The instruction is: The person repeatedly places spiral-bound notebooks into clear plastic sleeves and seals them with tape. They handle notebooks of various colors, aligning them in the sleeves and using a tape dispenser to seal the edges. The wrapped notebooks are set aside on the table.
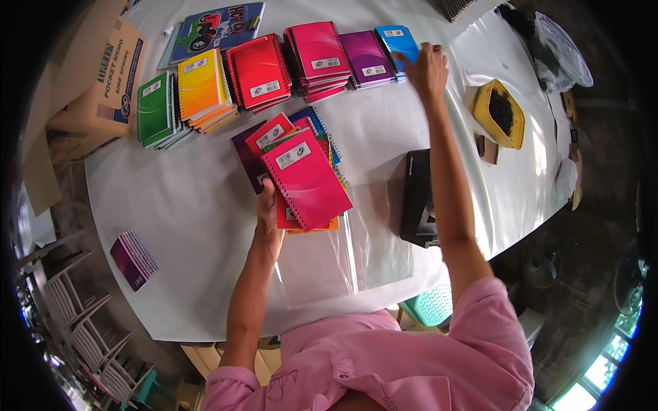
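Observation:
My left hand [267, 205] is closed on the lower left edge of a fanned handful of small spiral notebooks, with a pink notebook [308, 181] on top. Red, purple, blue and orange covers stick out from under it. At the far right of the row, my right hand [428, 72] has its fingers apart over the edge of the blue notebooks [396, 42]; whether it touches them is hard to see. Leftward from there stand stacks of purple notebooks [369, 58], pink notebooks [317, 51], red notebooks [257, 72], yellow notebooks [200, 85] and green notebooks [155, 108].
A cardboard box [113, 82] stands at the left. Beyond the stacks lies a larger printed notebook [216, 31]. On the right are a black box [416, 198] and a yellow container [519, 123] of dark bits. Clear plastic [384, 264] and a small notebook pile [133, 260] lie nearer.

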### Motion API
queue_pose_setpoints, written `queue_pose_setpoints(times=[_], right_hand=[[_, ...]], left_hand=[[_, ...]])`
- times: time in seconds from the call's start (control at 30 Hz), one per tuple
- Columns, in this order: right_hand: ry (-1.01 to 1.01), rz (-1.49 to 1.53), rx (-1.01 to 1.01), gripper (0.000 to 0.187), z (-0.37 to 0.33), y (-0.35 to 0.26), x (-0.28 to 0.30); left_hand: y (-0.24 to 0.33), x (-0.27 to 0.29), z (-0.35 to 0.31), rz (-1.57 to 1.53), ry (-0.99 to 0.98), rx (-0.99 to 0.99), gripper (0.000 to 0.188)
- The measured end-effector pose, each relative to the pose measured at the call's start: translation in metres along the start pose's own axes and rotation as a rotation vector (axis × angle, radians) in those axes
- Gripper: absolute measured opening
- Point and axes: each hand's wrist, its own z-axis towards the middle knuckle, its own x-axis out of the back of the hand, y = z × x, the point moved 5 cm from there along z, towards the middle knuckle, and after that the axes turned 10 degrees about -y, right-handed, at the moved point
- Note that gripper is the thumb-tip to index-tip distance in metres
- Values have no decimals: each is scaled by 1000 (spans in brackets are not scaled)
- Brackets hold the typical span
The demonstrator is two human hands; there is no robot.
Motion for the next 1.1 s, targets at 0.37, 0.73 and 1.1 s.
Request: queue_pose_setpoints(times=[0.37, 0.73, 1.1], right_hand=[[-277, 193, 235, 32, 106, 105, 6], [-671, 437, 799, 65, -178, -125, 104], [-832, 1570, -93, 95, -371, -68, 61]], left_hand=[[-9, -5, -18, -3, 4, 131, 91], [-13, -22, -54, -17, -264, 183, 83], [17, -133, -121, 1195, -307, 94, 104]])
